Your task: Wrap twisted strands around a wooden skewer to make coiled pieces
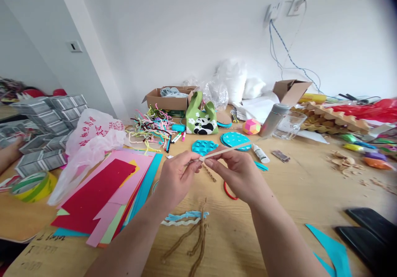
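Over the middle of the table, my left hand (pixel 178 173) pinches one end of a thin cream-coloured strip (pixel 231 148), where a small fold or knot shows. Thumb and fingers of my right hand (pixel 237 173) are closed on the same strip close by, and its free end slants up to the right. Just below my fingertips is a short brown twisted cord (pixel 209 172); whether it joins the strip I cannot tell. Nearer to me, brown cords (pixel 198 244) lie beside wavy blue and white strips (pixel 182 217). A red ring (pixel 229 191) is partly hidden by my right hand.
Coloured paper sheets (pixel 102 194) and a plastic bag (pixel 93 136) lie left. Behind stand a green panda bag (pixel 201 119), a pile of fuzzy strips (pixel 151 124) and a grey bottle (pixel 274 119). Black phone-like slabs (pixel 366 239) lie right. Another person's hand (pixel 12 152) is far left.
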A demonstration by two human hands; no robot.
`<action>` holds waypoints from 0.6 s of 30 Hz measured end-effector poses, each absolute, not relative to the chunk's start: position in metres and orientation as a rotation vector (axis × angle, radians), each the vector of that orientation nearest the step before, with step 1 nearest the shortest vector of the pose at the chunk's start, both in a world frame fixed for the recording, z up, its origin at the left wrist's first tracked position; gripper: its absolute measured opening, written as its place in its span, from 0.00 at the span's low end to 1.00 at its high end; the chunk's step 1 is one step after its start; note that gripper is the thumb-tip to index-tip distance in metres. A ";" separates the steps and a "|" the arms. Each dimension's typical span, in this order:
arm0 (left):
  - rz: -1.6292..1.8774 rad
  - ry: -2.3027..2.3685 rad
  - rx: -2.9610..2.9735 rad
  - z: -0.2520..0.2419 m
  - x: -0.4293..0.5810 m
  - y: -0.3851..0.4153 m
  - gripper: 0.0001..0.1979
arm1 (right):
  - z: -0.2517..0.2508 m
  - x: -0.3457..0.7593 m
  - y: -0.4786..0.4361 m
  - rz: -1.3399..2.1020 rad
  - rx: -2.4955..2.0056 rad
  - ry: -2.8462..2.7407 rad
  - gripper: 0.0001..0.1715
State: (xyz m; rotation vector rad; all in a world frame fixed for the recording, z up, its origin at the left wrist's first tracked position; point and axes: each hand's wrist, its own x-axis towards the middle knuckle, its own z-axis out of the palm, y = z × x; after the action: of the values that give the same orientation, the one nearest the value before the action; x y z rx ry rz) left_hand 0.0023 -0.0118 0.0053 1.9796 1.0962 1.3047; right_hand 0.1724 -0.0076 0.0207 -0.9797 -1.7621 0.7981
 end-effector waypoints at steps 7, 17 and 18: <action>1.313 1.130 1.983 0.003 0.002 -0.011 0.08 | 0.016 0.177 -0.003 0.966 -0.962 -1.711 0.13; 1.366 1.147 2.084 0.009 0.003 -0.011 0.09 | 0.017 0.174 -0.005 0.899 -1.029 -1.729 0.10; 1.349 1.137 2.063 0.009 0.004 -0.012 0.10 | 0.019 0.174 -0.007 0.857 -1.050 -1.745 0.10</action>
State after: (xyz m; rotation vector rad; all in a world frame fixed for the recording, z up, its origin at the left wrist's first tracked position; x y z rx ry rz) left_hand 0.0038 -0.0117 0.0091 2.0630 1.1365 1.3492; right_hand 0.1741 -0.0067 0.0188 -1.0497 -1.7448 0.8568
